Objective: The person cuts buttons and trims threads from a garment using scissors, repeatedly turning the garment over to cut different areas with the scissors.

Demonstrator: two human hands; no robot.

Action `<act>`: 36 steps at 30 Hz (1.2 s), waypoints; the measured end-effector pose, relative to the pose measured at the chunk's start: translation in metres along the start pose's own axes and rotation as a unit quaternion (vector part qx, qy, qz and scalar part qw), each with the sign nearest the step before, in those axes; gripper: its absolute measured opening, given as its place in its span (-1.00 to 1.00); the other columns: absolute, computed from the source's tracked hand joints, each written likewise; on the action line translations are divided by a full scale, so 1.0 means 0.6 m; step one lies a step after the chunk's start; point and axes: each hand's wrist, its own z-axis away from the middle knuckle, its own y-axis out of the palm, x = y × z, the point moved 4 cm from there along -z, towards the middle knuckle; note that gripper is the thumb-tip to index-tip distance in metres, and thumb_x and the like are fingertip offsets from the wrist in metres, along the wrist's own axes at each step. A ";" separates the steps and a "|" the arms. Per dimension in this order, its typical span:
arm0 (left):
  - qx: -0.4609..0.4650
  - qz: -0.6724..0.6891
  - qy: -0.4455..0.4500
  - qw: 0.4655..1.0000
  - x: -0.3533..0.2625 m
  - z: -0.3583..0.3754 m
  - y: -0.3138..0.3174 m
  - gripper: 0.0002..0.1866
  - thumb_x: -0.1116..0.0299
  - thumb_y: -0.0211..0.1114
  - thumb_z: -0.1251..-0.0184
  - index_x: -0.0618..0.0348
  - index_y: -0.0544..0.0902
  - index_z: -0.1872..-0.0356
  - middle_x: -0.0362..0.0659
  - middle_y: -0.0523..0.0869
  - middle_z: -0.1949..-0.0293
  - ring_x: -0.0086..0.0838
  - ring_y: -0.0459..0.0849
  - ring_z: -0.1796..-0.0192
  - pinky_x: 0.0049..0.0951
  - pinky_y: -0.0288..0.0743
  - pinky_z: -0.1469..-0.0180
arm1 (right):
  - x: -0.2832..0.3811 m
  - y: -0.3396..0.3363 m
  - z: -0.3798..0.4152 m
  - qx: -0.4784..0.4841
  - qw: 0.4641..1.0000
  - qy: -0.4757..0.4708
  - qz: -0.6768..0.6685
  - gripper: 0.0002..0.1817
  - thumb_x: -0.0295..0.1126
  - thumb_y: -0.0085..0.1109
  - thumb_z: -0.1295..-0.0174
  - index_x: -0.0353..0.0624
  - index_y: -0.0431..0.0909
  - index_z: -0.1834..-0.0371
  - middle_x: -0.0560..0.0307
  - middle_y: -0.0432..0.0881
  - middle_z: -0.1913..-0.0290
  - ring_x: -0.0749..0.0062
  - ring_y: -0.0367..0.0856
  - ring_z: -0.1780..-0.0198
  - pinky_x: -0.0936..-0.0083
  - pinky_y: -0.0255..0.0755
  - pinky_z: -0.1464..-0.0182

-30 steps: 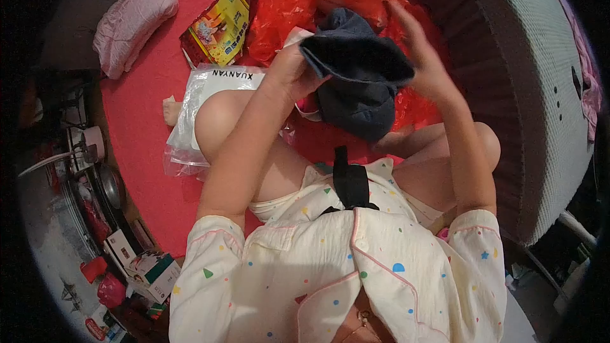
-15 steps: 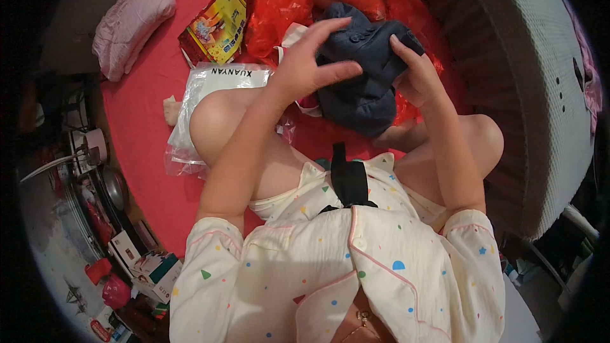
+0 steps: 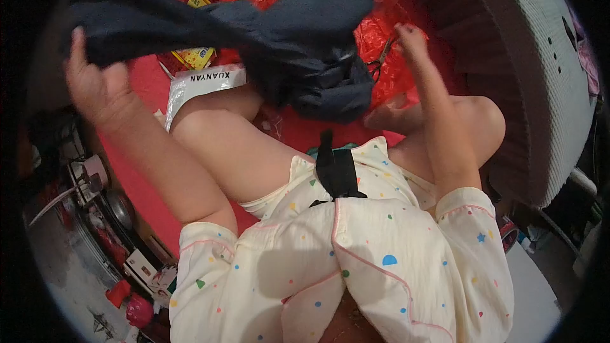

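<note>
Alongside the seated person, a tall padded block (image 3: 543,98) with a pale ribbed side takes up the right of the view. Next in size comes a pinkish-red sheet (image 3: 136,184), spread beneath the bent legs. The person wears a cream shirt (image 3: 387,286) dotted with coloured shapes. A dark-blue cloth (image 3: 308,51) hangs in front of the knees, bunched in the middle, with one long part reaching out to the left. Behind it, crumpled red plastic (image 3: 375,25) covers much of the far end. A clear-and-white package (image 3: 200,89) lettered XUANYAN lies beyond the left knee, and a yellow and dark-red packet (image 3: 194,58) shows partly from under the cloth. A black strap (image 3: 337,171) lies at the waist.

Of the two hands, the left hand (image 3: 98,89) grips the outer end of the cloth, thumb pressed against it. The right hand (image 3: 412,43) is apart from the cloth, above the red plastic, fingers curled. Smallest is a slim dark item (image 3: 382,60) just beside those fingers; whether they pinch it, I cannot tell.
</note>
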 end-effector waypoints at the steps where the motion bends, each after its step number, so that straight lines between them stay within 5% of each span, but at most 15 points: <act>1: -0.038 -0.017 0.051 0.998 -0.024 0.027 0.028 -0.51 0.49 0.33 -0.27 0.37 0.48 -0.22 0.14 0.56 -0.19 0.00 0.56 -0.19 0.14 0.50 -0.20 | -0.020 0.025 0.018 0.057 0.990 0.047 0.117 -0.54 -0.09 0.21 -0.29 -0.22 0.53 -0.09 0.09 0.66 0.18 0.39 0.62 0.32 0.39 0.55 0.29; 2: -0.034 -0.048 0.088 0.994 -0.032 0.036 0.041 -0.50 0.49 0.34 -0.26 0.36 0.48 -0.22 0.12 0.58 -0.17 -0.04 0.59 -0.16 0.04 0.52 -0.19 | -0.098 0.070 -0.005 -0.011 0.969 -0.031 0.246 -0.50 -0.15 0.26 -0.25 -0.26 0.52 -0.15 -0.03 0.68 0.09 0.27 0.67 0.19 0.31 0.56 0.16; 4: -0.030 -0.077 0.120 0.989 -0.017 0.045 0.057 -0.50 0.49 0.36 -0.25 0.35 0.49 -0.22 0.11 0.59 -0.15 -0.08 0.62 -0.13 -0.06 0.54 -0.18 | -0.123 0.138 0.075 0.093 0.976 -0.027 0.193 -0.38 -0.12 0.25 -0.12 -0.28 0.50 -0.20 -0.29 0.57 -0.16 -0.04 0.54 -0.23 0.20 0.40 -0.25; 6: 0.033 -0.166 0.068 0.983 0.033 0.054 0.075 -0.53 0.50 0.38 -0.24 0.35 0.51 -0.17 0.08 0.65 -0.07 -0.20 0.69 -0.03 -0.28 0.59 -0.11 | -0.141 0.165 0.112 0.045 0.986 0.039 0.158 -0.55 -0.25 0.18 -0.13 -0.20 0.61 -0.08 -0.22 0.67 -0.02 -0.04 0.61 -0.13 0.27 0.42 -0.23; 8: 0.137 -0.073 -0.047 0.987 0.110 0.101 0.115 -0.58 0.49 0.39 -0.24 0.35 0.54 -0.11 0.01 0.70 0.02 -0.33 0.72 0.07 -0.42 0.60 -0.04 | -0.163 0.160 0.124 -0.014 0.985 0.063 0.162 -0.60 -0.33 0.14 -0.13 -0.21 0.62 -0.04 -0.20 0.67 -0.02 -0.05 0.63 -0.09 0.25 0.46 -0.18; 12: 0.171 -0.064 -0.246 0.952 0.213 0.174 0.130 -0.54 0.51 0.40 -0.22 0.34 0.50 -0.14 -0.05 0.69 0.01 -0.38 0.70 0.04 -0.46 0.56 -0.11 | -0.276 0.110 0.070 -0.098 0.967 0.150 0.183 -0.65 -0.35 0.23 -0.07 -0.24 0.68 0.07 -0.21 0.69 0.02 -0.03 0.65 -0.09 0.21 0.49 -0.15; 16: 0.153 -0.067 -0.368 0.915 0.237 0.221 0.159 -0.52 0.47 0.37 -0.27 0.33 0.46 -0.19 -0.07 0.65 -0.04 -0.42 0.67 0.01 -0.46 0.53 -0.14 | -0.281 0.108 0.033 -0.019 0.920 0.230 0.317 -0.64 -0.27 0.27 -0.07 -0.33 0.70 0.16 -0.29 0.68 0.03 -0.07 0.66 -0.09 0.18 0.55 -0.08; 29: 0.252 -0.054 -0.459 0.850 0.253 0.260 0.180 -0.61 0.55 0.24 -0.35 0.33 0.49 -0.19 -0.12 0.64 -0.03 -0.54 0.60 -0.06 -0.51 0.49 -0.17 | -0.351 0.106 -0.027 0.039 0.910 0.270 0.311 -0.54 -0.19 0.30 -0.05 -0.26 0.67 0.03 -0.16 0.67 -0.06 0.01 0.63 -0.15 0.21 0.52 -0.12; 36: 0.300 -0.062 -0.405 0.861 0.249 0.265 0.181 -0.48 0.61 0.27 -0.25 0.27 0.44 -0.27 -0.12 0.65 -0.05 -0.51 0.62 -0.08 -0.52 0.46 -0.20 | -0.329 0.084 0.001 0.019 0.906 0.217 0.363 -0.45 -0.04 0.39 -0.05 -0.35 0.68 0.09 -0.27 0.67 -0.01 -0.03 0.65 -0.09 0.24 0.51 -0.11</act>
